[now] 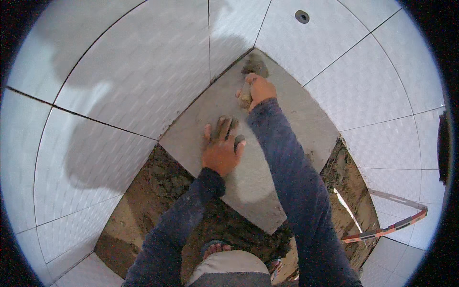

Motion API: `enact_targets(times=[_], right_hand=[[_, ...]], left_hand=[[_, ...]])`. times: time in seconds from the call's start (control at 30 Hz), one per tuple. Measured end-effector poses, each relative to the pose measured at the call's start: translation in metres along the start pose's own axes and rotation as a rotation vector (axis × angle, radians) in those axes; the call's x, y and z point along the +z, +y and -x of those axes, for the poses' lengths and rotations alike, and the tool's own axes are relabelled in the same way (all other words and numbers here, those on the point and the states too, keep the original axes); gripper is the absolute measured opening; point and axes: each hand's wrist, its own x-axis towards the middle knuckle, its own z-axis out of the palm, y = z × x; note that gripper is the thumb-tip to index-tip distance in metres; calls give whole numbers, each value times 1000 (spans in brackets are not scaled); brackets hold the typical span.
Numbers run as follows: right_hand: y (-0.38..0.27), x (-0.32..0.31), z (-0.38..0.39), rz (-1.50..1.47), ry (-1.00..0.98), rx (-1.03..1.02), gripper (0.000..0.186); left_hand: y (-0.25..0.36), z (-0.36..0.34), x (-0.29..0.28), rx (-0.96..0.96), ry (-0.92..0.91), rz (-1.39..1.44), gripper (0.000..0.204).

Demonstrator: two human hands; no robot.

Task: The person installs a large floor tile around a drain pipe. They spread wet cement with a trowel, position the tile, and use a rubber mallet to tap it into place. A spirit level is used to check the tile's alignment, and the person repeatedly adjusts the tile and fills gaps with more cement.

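Note:
A large grey floor tile [296, 105] lies in the corner between two tiled walls. My left hand [222, 154] rests palm down on it, fingers stretched out and smeared with grey. Farther off, near the corner, my right hand [262, 90] is closed around what looks like a trowel [245, 99]. Its pale brown handle end sticks out beside my fingers, toward me. Beyond the fist shows a dark grey, mortar-coated part, probably the blade. My fist hides how the two parts join.
White textured wall tiles [138, 62] rise left and right, and the right wall has a round fitting [302, 16]. Brown soil or mortar [129, 210] surrounds the tile's near edges. An orange and black strip [397, 226] lies at right. My foot [216, 248] stands below.

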Motion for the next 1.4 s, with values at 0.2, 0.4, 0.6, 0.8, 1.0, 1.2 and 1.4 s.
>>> enact_targets(times=[0.2, 0.4, 0.6, 0.8, 1.0, 1.2, 1.4], right_hand=[[53, -14, -1, -612, -107, 331, 18], [75, -21, -7, -145, -488, 209, 37], [48, -49, -22, -37, -190, 281, 34], [59, -94, -60, 197, -432, 107, 31], [77, -98, -81, 277, -461, -135, 29], [73, -95, -89, 329, -454, -76, 37], [70, -93, -82, 501, -291, -34, 38]], left_hand=[[0, 0, 0, -20, -21, 46, 60], [0, -2, -1, -19, -37, 47, 61], [-1, -3, 1, -30, -40, 78, 60], [1, -4, -2, -40, -56, 60, 60], [4, -5, -6, -39, -63, 71, 59], [3, -5, -4, -44, -70, 103, 58], [3, -6, -6, -22, -58, 89, 57]])
